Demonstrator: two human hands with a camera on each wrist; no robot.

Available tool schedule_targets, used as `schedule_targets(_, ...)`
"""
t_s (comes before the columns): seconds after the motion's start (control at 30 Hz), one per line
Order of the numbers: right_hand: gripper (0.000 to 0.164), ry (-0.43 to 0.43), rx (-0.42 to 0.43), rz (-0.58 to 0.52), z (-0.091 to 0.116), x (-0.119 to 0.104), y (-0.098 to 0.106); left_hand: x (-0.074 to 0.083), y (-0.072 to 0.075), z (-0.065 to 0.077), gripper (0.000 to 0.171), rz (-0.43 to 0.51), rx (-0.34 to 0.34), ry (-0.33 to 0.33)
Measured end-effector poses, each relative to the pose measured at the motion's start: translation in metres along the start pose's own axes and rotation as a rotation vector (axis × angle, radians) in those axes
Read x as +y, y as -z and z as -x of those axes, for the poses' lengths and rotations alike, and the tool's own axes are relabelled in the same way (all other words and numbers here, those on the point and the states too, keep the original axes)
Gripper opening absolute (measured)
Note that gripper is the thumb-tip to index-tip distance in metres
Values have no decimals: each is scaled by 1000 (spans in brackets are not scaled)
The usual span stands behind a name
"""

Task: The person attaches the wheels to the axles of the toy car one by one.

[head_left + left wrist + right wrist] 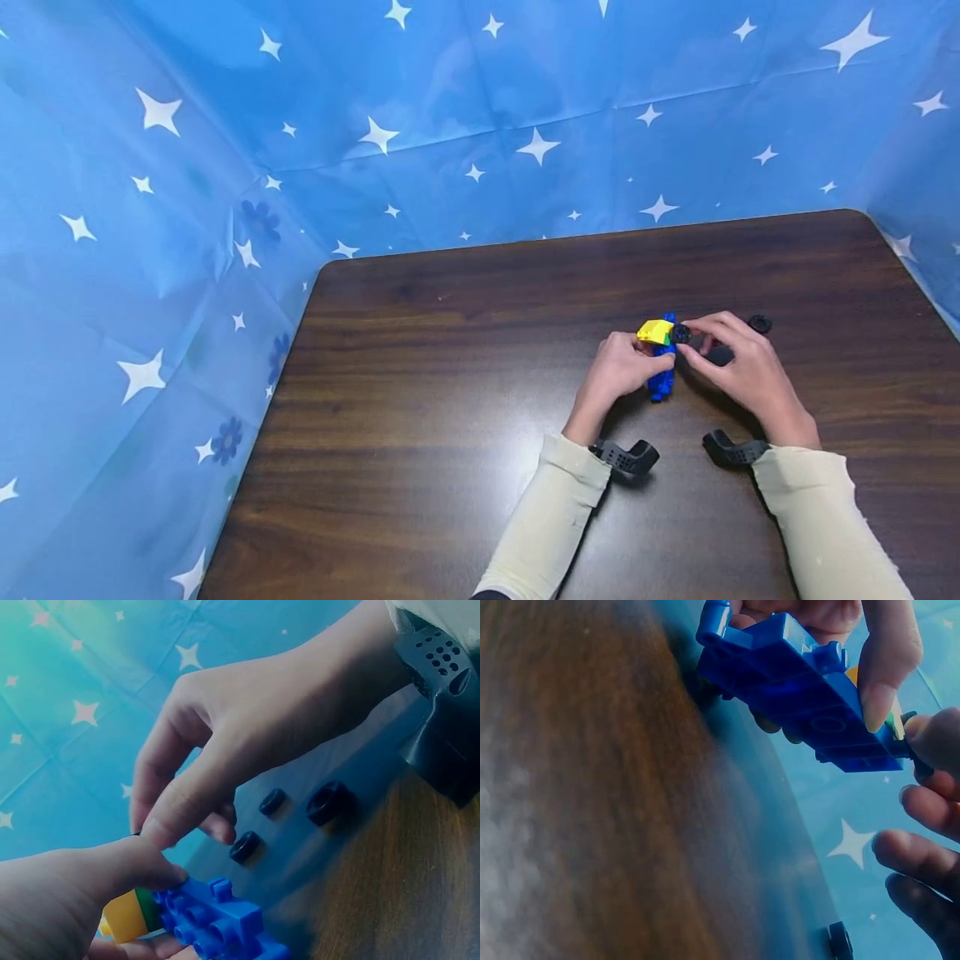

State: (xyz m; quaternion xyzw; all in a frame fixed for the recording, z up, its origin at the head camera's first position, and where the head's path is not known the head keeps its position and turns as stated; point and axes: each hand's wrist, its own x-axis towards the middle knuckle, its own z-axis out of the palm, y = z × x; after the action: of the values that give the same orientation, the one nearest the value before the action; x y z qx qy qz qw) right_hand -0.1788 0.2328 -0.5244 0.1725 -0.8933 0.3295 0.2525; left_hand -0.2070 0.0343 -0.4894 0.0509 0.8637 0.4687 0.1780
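Wooden table [420,400], loose black wheels [759,323] near right fingers [712,322], starry backdrop [450,83].

The studded blue chassis [780,694] is smooth, hard-looking plastic, glossy along its edges; the yellow block [654,332] looks like smooth plastic too. The loose black wheels [330,802] appear dull, whether rubber or plastic cannot be told. The tabletop [450,375] shows dark wood grain under a satin sheen. The starry backdrop [450,83] is thin, creased cloth with a faint gloss, the cream sleeves [551,517] matt fabric, the wrist mounts [628,458] matt black plastic
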Motion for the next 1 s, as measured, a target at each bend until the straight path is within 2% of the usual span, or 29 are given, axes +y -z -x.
schedule_targets(0.2,44,-26,-3,-5,2,-2,-1,-2,-2,2,39,-12,10,11)
schedule_targets(0.5,41,2,39,-52,0,-2,-1,-5,1,-1,30,-31,10,-71)
schedule_targets(0.77,43,30,41,-100,-1,2,1,-8,5,-4,27,-11,-16,-123)
schedule_targets(1.0,43,8,31,-111,1,2,2,-7,4,-4,26,15,-16,-92)
